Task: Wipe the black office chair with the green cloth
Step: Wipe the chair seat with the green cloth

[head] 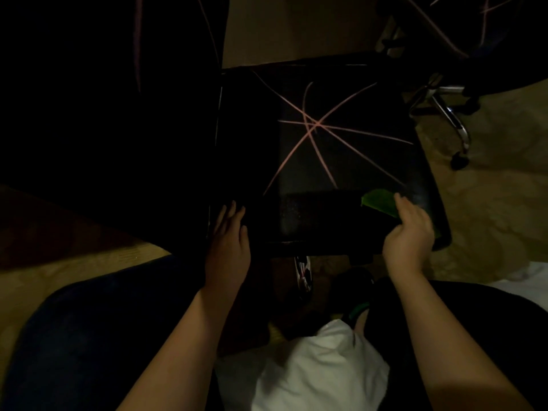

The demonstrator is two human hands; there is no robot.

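The black office chair's seat fills the middle of the dim view, crossed by thin pink lines. My left hand rests flat on the seat's near left corner with its fingers straight. On the near right part of the seat lies the green cloth, and my right hand holds it down against the seat. Most of the cloth is hidden under that hand.
A second chair's chrome legs and caster stand at the right on the tan patterned carpet. The dark backrest looms at the left. Below are my dark trousers and a white garment.
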